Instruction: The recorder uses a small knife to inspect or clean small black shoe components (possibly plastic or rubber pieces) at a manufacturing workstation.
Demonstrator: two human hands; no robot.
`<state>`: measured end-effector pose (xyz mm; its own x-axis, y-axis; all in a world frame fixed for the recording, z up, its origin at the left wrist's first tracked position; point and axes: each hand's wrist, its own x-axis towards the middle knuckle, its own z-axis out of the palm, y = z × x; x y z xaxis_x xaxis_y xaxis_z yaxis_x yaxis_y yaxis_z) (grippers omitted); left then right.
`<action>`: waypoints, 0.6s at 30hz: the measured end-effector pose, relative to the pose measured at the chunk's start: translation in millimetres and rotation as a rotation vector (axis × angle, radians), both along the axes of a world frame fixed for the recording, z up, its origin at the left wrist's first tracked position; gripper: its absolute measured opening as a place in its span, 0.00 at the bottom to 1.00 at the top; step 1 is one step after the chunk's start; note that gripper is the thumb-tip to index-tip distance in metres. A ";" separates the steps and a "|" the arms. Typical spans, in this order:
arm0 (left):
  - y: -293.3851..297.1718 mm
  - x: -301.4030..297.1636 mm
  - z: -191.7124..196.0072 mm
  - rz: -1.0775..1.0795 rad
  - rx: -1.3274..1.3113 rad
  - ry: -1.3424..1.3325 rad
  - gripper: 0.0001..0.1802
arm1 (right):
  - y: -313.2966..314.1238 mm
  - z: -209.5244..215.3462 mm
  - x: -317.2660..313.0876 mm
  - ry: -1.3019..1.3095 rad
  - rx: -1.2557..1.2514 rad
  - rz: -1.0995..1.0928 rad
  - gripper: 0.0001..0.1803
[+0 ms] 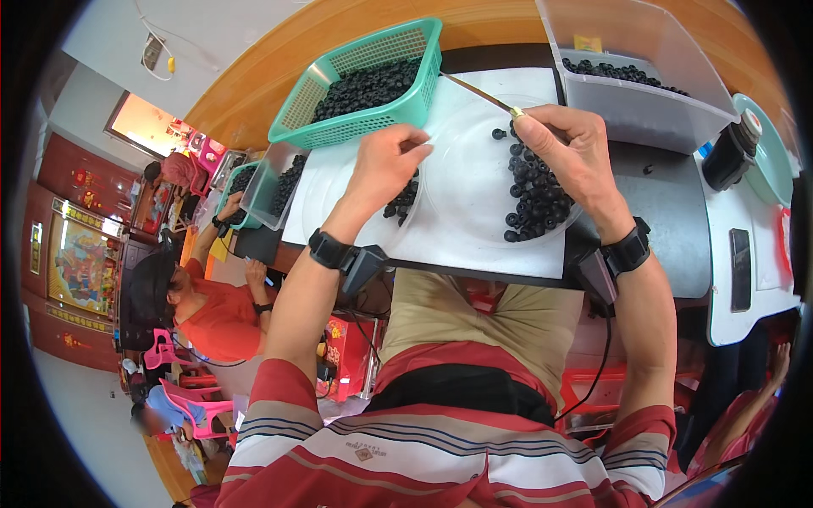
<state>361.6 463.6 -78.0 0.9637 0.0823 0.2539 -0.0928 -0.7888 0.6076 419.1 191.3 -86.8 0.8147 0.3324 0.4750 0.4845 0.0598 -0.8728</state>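
In my right hand (566,152) is a slim, tapered brown tool (478,91) with a brass-coloured collar, its tip pointing toward the green basket. Below that hand, small dark round pieces (535,199), blueberry-like, lie piled on a clear round plate (457,182). My left hand (385,165) hovers over another clear plate (326,190), fingers curled and thumb close to them; whether a small piece sits between them is hidden. More dark pieces (402,203) lie just right of the left wrist.
A green basket (364,118) full of dark pieces stands at the far left, a clear bin (644,106) with some at the far right. A black bottle-like object (732,157) and a phone (740,269) are on the right. Another person (220,313) works on the left.
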 end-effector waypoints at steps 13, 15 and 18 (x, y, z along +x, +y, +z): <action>-77.2 63.3 -10.8 -0.215 0.383 0.074 0.11 | -2.0 0.4 0.0 0.002 0.111 0.042 0.21; -78.4 67.0 -14.7 -0.220 0.354 0.105 0.11 | -3.8 0.6 1.4 -0.004 0.097 0.033 0.21; -78.6 68.3 -17.1 -0.231 0.346 0.095 0.11 | -3.4 2.8 0.8 0.005 0.086 0.025 0.20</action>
